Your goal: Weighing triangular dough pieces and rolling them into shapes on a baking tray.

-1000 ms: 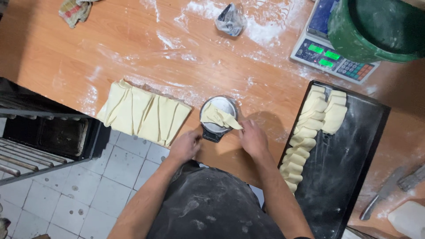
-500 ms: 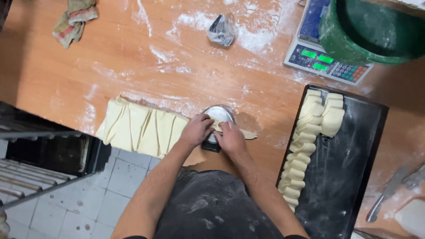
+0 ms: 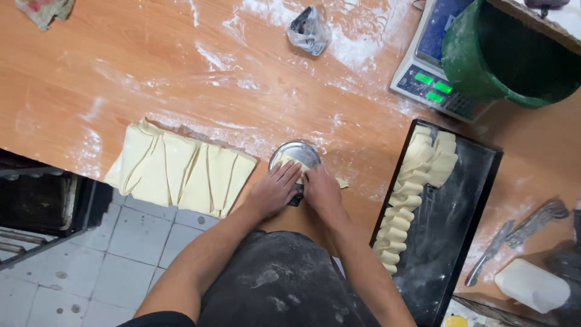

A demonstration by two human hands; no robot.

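Pressing down side by side at the near edge of the wooden table (image 3: pixel 151 72), the left hand (image 3: pixel 273 191) and the right hand (image 3: pixel 321 189) lie flat, fingers together, on a piece of dough (image 3: pixel 290 162) that rests on a small round metal scale pan (image 3: pixel 295 154). Neither hand is curled round anything; the palms simply cover the dough, and a pale tip of it (image 3: pixel 342 183) pokes out just right of the right hand. How much of the dough lies under the hands cannot be told.

To the left along the same near edge lies a row of cut dough triangles (image 3: pixel 181 169), overlapping one another. Toward the table's right edge sits a black baking tray (image 3: pixel 460 242) holding a line of rolled dough pieces (image 3: pixel 411 194) along its left side. At the far right corner stand a digital scale (image 3: pixel 433 79) and a green bucket (image 3: pixel 484 79). Flour dusts the far edge around a crumpled plastic bag (image 3: pixel 308 29).
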